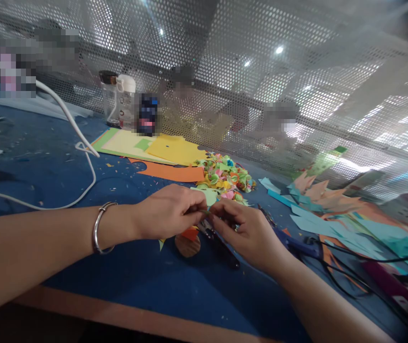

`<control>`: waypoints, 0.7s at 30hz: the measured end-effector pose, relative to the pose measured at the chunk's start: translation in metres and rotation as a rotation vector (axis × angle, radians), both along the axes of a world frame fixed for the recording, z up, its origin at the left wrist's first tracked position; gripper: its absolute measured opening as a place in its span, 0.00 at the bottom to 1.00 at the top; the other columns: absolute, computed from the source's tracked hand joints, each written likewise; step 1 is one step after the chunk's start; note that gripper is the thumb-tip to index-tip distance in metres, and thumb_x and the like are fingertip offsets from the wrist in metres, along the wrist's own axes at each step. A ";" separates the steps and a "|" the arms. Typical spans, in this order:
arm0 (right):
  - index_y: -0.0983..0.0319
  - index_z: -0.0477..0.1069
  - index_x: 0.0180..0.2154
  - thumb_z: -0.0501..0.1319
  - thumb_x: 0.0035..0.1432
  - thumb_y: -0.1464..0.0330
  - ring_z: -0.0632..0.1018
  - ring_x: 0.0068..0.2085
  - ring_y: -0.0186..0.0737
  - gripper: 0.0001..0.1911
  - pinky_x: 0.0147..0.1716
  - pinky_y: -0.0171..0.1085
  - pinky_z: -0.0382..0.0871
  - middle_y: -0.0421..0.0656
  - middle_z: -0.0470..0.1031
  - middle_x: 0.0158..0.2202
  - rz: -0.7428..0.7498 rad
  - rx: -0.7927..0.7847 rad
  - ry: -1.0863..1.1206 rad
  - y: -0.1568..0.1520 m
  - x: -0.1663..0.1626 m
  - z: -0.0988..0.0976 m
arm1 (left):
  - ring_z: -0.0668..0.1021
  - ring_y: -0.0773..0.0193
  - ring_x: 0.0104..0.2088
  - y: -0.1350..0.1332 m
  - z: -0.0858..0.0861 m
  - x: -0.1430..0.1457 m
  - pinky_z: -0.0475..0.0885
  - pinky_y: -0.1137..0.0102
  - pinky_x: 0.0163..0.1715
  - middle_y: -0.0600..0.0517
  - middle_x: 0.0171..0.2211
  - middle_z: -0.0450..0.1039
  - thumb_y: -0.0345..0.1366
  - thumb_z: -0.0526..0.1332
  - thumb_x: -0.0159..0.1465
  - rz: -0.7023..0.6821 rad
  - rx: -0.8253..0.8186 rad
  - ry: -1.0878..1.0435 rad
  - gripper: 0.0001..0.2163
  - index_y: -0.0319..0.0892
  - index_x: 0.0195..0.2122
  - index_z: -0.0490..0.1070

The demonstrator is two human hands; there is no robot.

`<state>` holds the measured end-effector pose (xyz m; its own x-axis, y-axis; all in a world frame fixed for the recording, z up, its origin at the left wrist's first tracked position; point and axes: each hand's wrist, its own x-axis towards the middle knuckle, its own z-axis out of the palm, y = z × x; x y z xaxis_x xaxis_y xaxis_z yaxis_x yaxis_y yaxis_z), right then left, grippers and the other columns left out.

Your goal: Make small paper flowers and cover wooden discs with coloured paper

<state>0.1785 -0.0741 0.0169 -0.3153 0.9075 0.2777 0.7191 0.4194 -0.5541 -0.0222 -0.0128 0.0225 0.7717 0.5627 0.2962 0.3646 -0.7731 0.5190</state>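
My left hand, with a silver bangle on its wrist, is closed in a pinch. My right hand meets it fingertip to fingertip. Between them shows the thin edge of a small green piece of paper, mostly covered by the fingers. Beneath the hands lie a dark-handled tool, partly hidden, and a round brown disc with an orange paper scrap at its top. Just beyond my fingers is a pile of small folded paper pieces in many colours.
Orange and yellow paper sheets lie behind the hands. Two bottles and a phone stand against the perforated metal screen. A white cable crosses the left side. A blue corded tool and cut paper are at right.
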 end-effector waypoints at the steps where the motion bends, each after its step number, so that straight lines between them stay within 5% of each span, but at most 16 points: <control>1: 0.60 0.69 0.32 0.57 0.61 0.70 0.67 0.24 0.31 0.05 0.24 0.32 0.60 0.35 0.68 0.24 0.002 0.008 -0.002 0.000 0.000 0.000 | 0.70 0.68 0.27 0.000 -0.001 0.000 0.59 0.73 0.28 0.54 0.27 0.72 0.34 0.59 0.65 -0.004 0.001 -0.016 0.06 0.40 0.35 0.74; 21: 0.61 0.70 0.29 0.59 0.60 0.70 0.69 0.22 0.30 0.06 0.22 0.30 0.60 0.35 0.71 0.22 0.008 0.028 -0.050 0.000 0.001 0.003 | 0.75 0.61 0.36 0.001 0.000 -0.004 0.63 0.69 0.34 0.49 0.34 0.75 0.32 0.59 0.65 -0.089 0.232 0.028 0.06 0.40 0.35 0.76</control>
